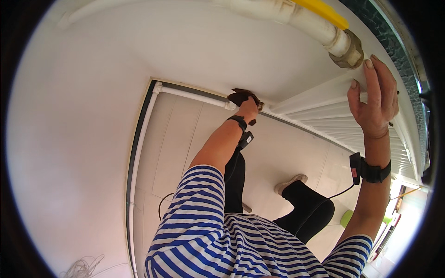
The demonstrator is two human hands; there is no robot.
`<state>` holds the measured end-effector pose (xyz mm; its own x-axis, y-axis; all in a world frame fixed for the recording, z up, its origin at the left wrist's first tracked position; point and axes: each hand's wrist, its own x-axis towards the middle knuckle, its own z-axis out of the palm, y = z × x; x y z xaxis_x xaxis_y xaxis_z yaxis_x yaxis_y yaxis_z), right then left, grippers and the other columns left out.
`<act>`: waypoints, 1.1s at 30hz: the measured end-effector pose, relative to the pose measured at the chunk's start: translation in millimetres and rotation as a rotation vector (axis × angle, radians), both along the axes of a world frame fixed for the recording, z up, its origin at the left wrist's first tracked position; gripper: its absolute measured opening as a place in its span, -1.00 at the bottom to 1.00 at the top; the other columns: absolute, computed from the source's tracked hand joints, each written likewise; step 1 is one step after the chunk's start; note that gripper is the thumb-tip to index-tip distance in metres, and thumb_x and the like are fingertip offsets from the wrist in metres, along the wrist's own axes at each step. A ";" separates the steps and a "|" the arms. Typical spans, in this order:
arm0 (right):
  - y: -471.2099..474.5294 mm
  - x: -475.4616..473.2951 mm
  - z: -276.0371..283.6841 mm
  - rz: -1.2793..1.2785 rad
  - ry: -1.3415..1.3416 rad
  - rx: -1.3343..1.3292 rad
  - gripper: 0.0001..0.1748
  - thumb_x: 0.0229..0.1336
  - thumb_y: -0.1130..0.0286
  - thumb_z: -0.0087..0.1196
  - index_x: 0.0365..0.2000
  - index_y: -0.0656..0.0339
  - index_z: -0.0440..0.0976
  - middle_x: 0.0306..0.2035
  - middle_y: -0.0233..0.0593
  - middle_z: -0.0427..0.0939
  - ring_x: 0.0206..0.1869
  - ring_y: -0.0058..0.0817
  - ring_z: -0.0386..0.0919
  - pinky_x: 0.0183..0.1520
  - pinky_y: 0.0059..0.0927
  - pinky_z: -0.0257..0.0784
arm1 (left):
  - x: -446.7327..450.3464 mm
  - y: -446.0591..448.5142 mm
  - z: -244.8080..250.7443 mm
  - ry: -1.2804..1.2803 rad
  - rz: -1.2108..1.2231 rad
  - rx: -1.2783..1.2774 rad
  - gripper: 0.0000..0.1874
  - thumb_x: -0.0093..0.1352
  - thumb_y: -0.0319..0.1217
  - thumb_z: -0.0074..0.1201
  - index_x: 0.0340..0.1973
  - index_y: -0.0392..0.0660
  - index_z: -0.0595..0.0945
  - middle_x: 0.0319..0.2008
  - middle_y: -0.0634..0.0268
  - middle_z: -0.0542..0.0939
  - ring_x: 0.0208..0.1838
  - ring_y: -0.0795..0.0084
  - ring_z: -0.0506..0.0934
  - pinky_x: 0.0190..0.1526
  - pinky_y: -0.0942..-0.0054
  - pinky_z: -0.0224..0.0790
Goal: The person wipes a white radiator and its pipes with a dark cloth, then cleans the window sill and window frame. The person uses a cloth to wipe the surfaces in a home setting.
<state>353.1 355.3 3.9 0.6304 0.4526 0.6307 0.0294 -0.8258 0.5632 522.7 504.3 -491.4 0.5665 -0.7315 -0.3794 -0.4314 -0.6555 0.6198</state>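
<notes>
My left hand (249, 108) is closed on a dark brown cloth (240, 97), low by the wall, where a white pipe (194, 97) meets the lower end of a white radiator (323, 93). Part of the cloth hangs below my fingers. My right hand (377, 93) is raised at the radiator's upper end, fingers spread and holding nothing. Its fingertips are close to a metal union nut (349, 54) on a thick white pipe (313, 29); whether they touch it, I cannot tell. A yellow lever handle (325, 13) lies along that pipe.
A white pipe (139, 149) runs along the dark strip at the wall's foot. My shod foot (290, 182) is on the pale tiled floor (271, 156). Cables hang from devices strapped to both wrists. A tangle of thin wire (83, 267) is at lower left, and a green object (346, 218) at right.
</notes>
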 end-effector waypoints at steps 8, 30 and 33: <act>0.1 0.8 1.3 0.018 -0.016 -0.001 -0.30 -0.04 0.62 0.42 0.22 0.20 0.69 0.16 -0.06 0.73 0.08 -0.13 0.77 0.07 -0.28 0.75 | 6.4 33.5 -3.2 -0.122 -0.076 -0.025 -0.61 0.48 -0.45 0.18 0.15 -0.44 0.55 -0.17 -0.37 0.77 0.01 -0.34 0.76 0.05 -0.14 0.69; 5.5 -2.3 4.6 0.023 -0.043 0.018 -0.33 -0.08 0.58 0.41 0.17 0.15 0.72 0.14 -0.08 0.74 0.07 -0.11 0.77 0.07 -0.20 0.75 | 86.6 156.6 208.2 0.639 0.396 -0.481 -0.70 0.55 -0.37 0.21 0.13 -0.22 0.74 -0.14 0.30 0.75 -0.22 0.48 0.66 -0.31 0.38 0.53; 7.0 0.9 7.0 0.056 -0.086 0.032 -0.34 -0.10 0.54 0.40 0.15 0.12 0.72 0.13 -0.11 0.75 0.05 -0.11 0.77 0.07 -0.19 0.75 | 16.6 138.2 256.0 0.576 0.111 -0.360 -0.69 0.57 -0.30 0.27 0.13 -0.18 0.78 -0.11 0.36 0.79 -0.16 0.58 0.66 -0.28 0.45 0.51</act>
